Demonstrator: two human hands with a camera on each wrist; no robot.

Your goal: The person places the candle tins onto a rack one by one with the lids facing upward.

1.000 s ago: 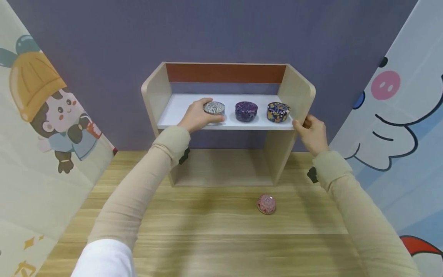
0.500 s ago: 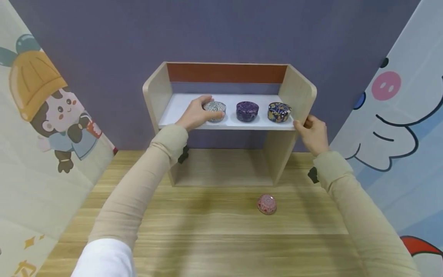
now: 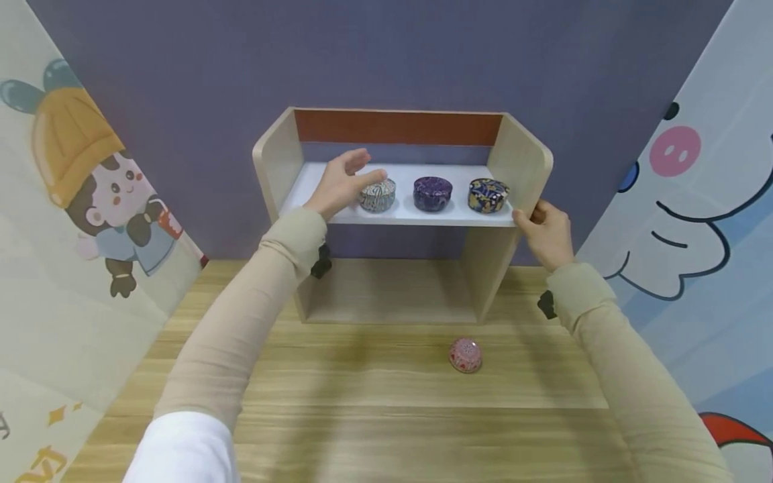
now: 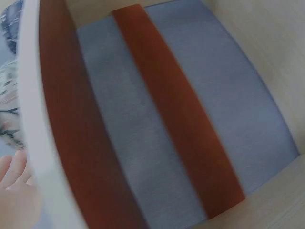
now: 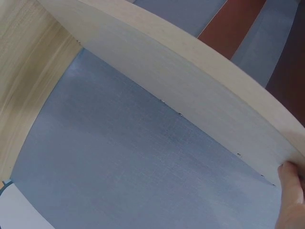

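A small round tin with a black-and-white pattern stands on the white upper board of a wooden shelf unit. My left hand is over the tin's left side, fingers loose and spread, the thumb crossing its top edge in the head view. The left wrist view catches part of this patterned tin at its left border, above the fingers. To the right sit a purple tin and a blue-and-yellow tin. My right hand grips the unit's right side panel, thumb at the front edge.
A pink patterned tin lies on the wooden table in front of the unit. Below the white board is the unit's bottom board. A brown rail runs across the back. Cartoon-printed panels flank both sides.
My left hand has let go of the black-and-white tin, and its fingers have lifted up and opened. The tin stays on the board. My right hand keeps its place on the side panel.
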